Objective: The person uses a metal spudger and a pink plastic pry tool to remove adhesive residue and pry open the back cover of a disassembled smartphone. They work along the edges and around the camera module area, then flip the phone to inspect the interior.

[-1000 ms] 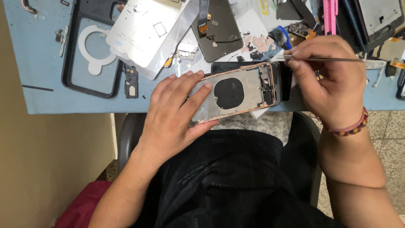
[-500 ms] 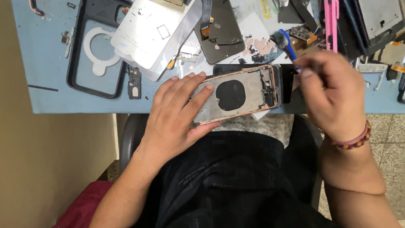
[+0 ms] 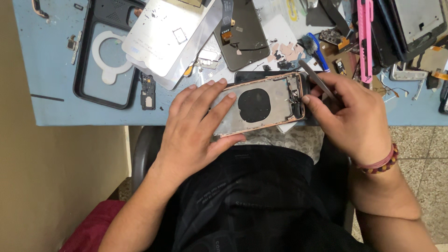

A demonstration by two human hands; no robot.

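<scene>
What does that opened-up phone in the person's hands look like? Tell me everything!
The phone shell is a flat, rounded rectangle with a thin copper-pink rim. Inside it looks silvery metal, with a big black round patch in the middle and tiny parts and wires at its right end. It lies face-open and slightly tilted at the blue table's near edge. The left hand grips its left end; the right hand touches its right end while holding tweezers.

Dark phone screen point(image 3: 245, 39) lying flat at the table's top middle; more dark screens point(image 3: 410, 25) stacked top right.
</scene>
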